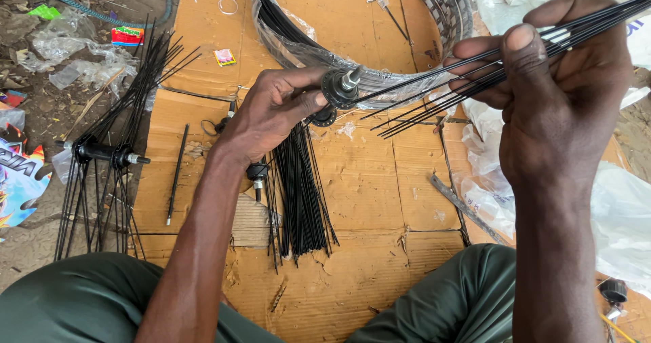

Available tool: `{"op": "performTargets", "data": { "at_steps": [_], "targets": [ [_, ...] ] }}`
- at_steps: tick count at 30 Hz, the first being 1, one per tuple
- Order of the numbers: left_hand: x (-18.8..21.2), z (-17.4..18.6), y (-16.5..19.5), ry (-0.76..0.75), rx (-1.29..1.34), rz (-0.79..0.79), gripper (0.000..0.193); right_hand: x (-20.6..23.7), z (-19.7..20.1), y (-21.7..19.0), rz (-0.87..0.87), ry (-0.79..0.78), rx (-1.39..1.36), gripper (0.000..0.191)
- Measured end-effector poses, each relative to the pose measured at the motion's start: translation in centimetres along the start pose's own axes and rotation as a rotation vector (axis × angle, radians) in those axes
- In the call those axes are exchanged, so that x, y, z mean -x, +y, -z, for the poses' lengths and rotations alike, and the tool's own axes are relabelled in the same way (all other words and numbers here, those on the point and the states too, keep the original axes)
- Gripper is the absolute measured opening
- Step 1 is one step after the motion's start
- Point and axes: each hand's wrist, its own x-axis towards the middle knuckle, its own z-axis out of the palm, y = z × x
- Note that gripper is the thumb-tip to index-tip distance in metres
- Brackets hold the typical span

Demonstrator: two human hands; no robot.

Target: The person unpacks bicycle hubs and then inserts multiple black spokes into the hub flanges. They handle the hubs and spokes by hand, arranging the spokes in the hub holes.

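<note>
Black steel dominates the scene: the left hand (pixel 271 112) clasps a black wheel hub (pixel 339 88) by its body, fingers and thumb wrapped around it, with the hub's silver axle end pointing up and toward the right. From the hub flange a fan of black spokes (pixel 461 88) runs rightward and slightly upward, and the right hand (pixel 556 92) pinches their far ends together between thumb and curled fingers, so the spokes' long axis stretches straight from one hand to the other. The hub lies to the left of the right hand's grip, level with it and well apart; the left hand is the one on the hub itself. Below the left wrist, a loose bundle of spokes (pixel 302 194) lies on the cardboard sheet (pixel 380 194), its length running toward the person's knees. Beyond the hub a wheel rim (pixel 434 17), still partly in clear plastic wrap, rests flat on the cardboard; nothing but bare cardboard and a few small bits shows inside its ring. Off to the left, on the ground, a second hub already threaded with spokes (pixel 102 153) lies on its side. White plastic bags (pixel 624 214) are crumpled at the right; what they contain cannot be seen.
</note>
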Motion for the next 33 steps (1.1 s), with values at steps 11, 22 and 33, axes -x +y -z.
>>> {"op": "performTargets", "data": {
  "at_steps": [11, 22, 33],
  "targets": [
    [0.1, -0.1, 0.8, -0.041, -0.133, 0.006, 0.037, -1.8, -0.2, -2.2, -0.105, -0.199, 0.154, 0.016],
    [0.1, 0.0, 0.5, -0.07, 0.005, 0.06, 0.036, -1.9, 1.6, -0.3, 0.16, -0.235, 0.023, 0.007],
    [0.4, 0.3, 0.3, -0.143, 0.167, -0.017, 0.036, -1.3, 2.4, 2.2, 0.216, -0.152, 0.0, 0.013]
  ]
}}
